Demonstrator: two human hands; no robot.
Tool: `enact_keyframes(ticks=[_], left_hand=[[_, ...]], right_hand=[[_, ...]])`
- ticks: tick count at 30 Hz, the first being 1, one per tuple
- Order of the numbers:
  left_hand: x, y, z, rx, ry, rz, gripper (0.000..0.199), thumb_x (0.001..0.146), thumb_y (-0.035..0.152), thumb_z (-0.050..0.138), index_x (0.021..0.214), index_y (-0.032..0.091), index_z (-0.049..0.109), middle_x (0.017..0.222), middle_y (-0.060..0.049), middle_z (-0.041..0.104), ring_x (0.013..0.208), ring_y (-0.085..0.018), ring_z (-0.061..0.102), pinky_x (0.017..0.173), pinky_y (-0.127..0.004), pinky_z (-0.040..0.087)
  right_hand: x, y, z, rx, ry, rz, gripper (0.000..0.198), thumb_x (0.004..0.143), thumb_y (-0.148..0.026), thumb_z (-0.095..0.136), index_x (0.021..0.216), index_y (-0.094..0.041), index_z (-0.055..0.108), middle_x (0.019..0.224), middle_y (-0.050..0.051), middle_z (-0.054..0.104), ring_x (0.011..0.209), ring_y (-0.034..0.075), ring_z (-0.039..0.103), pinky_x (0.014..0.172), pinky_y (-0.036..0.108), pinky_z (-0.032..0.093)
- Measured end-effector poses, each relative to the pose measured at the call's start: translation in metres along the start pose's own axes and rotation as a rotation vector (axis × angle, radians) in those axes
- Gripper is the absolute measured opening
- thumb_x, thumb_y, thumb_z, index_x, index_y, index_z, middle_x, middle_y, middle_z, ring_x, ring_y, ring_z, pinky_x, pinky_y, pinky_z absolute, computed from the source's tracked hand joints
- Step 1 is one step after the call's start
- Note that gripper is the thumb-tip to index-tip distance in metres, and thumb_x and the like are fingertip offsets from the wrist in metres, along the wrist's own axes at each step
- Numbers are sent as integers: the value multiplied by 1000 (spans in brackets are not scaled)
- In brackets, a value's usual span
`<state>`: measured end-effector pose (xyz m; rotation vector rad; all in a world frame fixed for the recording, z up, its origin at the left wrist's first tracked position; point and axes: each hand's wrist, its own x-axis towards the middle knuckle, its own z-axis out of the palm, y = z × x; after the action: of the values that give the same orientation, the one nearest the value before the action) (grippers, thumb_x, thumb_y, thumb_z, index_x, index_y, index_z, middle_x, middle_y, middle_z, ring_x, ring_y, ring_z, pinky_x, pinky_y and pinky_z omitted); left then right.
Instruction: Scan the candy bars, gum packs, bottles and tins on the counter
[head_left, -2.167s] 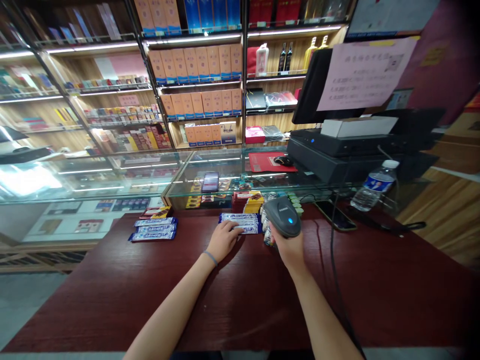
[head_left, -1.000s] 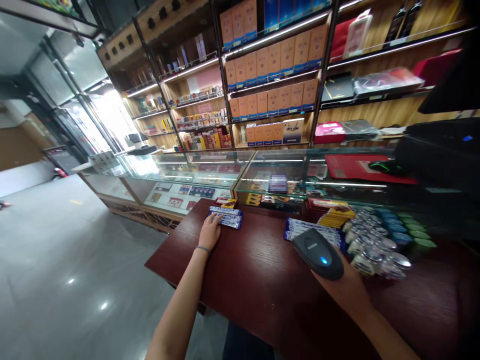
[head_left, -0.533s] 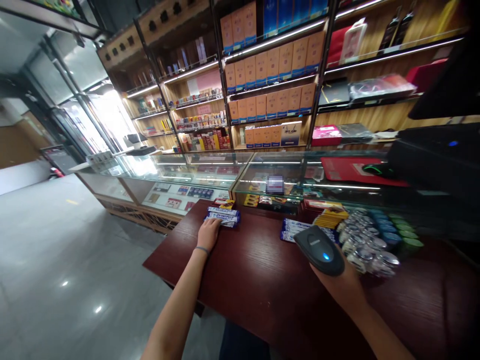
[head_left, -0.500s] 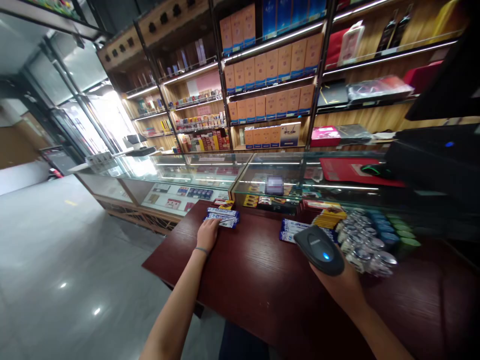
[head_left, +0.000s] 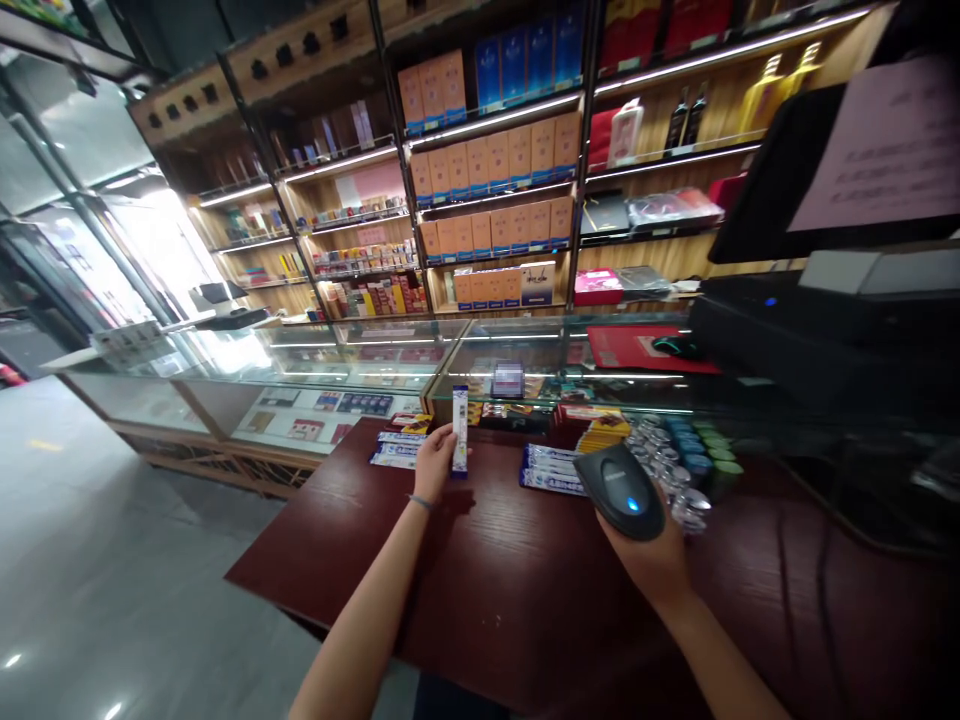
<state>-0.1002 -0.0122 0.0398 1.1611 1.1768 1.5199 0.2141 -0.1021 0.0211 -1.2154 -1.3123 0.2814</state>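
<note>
Between its fingers my left hand [head_left: 435, 465] pinches a slim blue-and-white packet [head_left: 460, 435], held upright above the dark red-brown table. Just left of that hand lie several similar packets [head_left: 395, 450]. My right hand [head_left: 652, 565] is wrapped round a black barcode scanner [head_left: 621, 490] with a lit blue light; its fingers are mostly hidden under the scanner. Beside the scanner's nose rests another group of blue-and-white packets [head_left: 551, 470]. Behind it sits a row of yellow packs [head_left: 602, 430]. The print on the packets is too small to read.
Clear-lidded jars [head_left: 660, 450] and green containers [head_left: 721, 450] stand at the right of the table [head_left: 480, 580]. A glass display counter [head_left: 360, 350] runs behind it. A dark monitor with a pink paper [head_left: 885, 150] rises at the right. Boxed goods fill the back shelves.
My left hand has lifted one slim packet off the left group and turned it upright, moving right across the table. The scanner stays in my right hand. The view has swung right.
</note>
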Motion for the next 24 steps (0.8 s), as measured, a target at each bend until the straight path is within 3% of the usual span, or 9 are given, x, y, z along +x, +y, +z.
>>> enact_keyframes(ticks=[4,7,12,17,20,24], left_hand=[[-5,-8,41,-170,-104,-117,62,74,49,80,124,16,67,99,-8,76,78,-21,74,62,-27,56],[-8,-17,56,-166,-153,-110,66,71,45,83,128,16,66,101,-9,76,81,-20,73,68,-27,56],[-11,-28,50,17,-183,-2,51,75,36,78,122,17,71,102,-8,77,86,-19,70,85,-32,54],[-14,-24,37,91,-178,16,49,81,32,69,127,18,69,115,-8,75,93,-20,70,90,-34,53],[-15,-22,35,153,-178,10,48,83,30,66,130,20,68,118,-7,74,90,-20,70,87,-34,54],[-15,-23,36,116,-180,20,49,82,32,67,130,20,68,121,-7,73,95,-21,70,92,-35,54]], right_hand=[[5,-8,-6,-27,-15,-6,48,71,-47,74,110,-22,61,84,6,76,74,26,73,63,34,58],[8,-20,-10,-101,-108,51,48,73,-44,70,117,-25,59,90,5,77,82,27,74,67,35,56],[9,-37,-14,-232,-344,135,52,76,-40,66,126,-32,55,91,1,77,90,29,75,75,37,55],[6,-29,-13,-283,-488,17,52,77,-37,67,127,-30,56,88,1,77,83,28,76,71,33,54],[3,-22,-12,-293,-526,-43,43,79,-38,68,120,-29,61,85,2,77,86,28,76,72,33,54],[3,-22,-12,-286,-502,-6,43,75,-35,69,117,-29,62,82,2,77,83,30,75,69,34,54]])
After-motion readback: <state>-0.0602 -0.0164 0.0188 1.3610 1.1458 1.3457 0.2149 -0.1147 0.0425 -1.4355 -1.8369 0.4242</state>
